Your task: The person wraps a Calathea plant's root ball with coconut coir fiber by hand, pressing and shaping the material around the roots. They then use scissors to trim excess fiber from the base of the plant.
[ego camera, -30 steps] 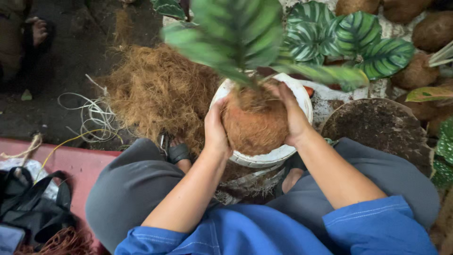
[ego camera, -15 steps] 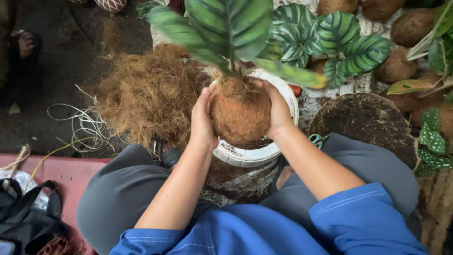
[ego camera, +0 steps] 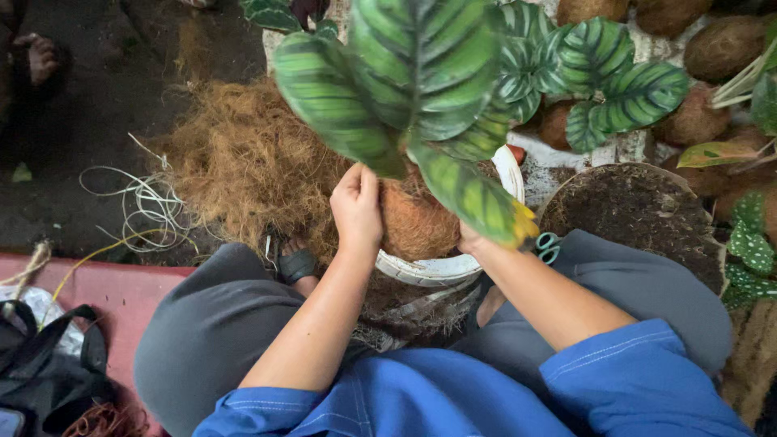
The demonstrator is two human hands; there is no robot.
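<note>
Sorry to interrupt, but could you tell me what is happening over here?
A seated person presses both hands around a ball of coconut fibre wrapped about the base of a striped-leaf plant, held over a white bucket. The left hand cups its left side; the right hand is mostly hidden behind a leaf. A pile of loose fibre lies to the left, a basin of soil to the right.

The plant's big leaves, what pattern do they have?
Leaves: dark green with pale green feathered stripes, one tip yellowing; head view.
</note>
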